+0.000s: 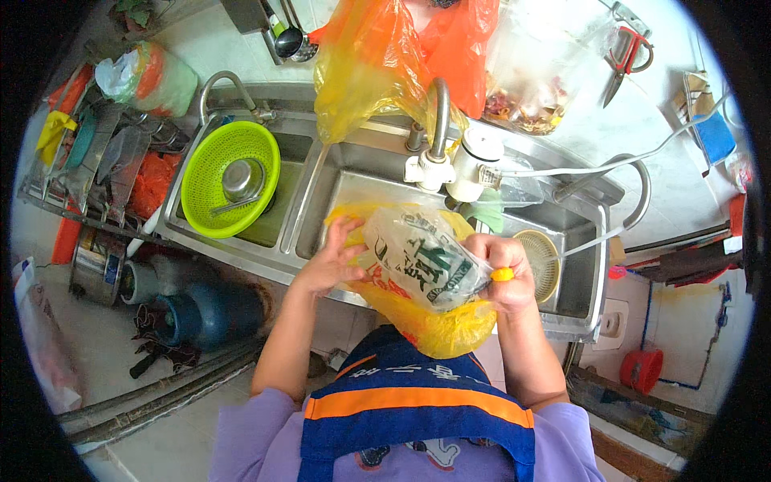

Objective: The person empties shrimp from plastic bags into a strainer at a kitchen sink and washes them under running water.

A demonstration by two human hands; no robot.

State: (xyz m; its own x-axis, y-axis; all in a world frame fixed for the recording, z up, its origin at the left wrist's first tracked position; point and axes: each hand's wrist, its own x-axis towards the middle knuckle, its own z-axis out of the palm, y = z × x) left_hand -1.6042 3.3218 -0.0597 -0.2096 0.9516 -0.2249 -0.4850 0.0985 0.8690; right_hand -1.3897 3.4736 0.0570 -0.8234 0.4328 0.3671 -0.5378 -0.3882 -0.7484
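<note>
In front of my apron, at the near edge of the sink, hangs a yellow plastic bag [450,329]. A translucent plastic bag [422,257] with dark green and red print lies in its mouth; its contents cannot be made out. My left hand [331,255] is at the left side of the bags, fingers spread and touching the yellow rim. My right hand [511,273] is closed round the gathered right end of the translucent bag. A small yellow handle end [502,275] sticks out of that fist; the rest of it is hidden.
A green colander [197,189] with a metal bowl [242,180] sits in the left basin. The middle tap [440,120] and a white water filter [474,165] rise behind the bags. A beige basket [540,261] stands in the right basin. Red-handled scissors [625,60] hang on the wall.
</note>
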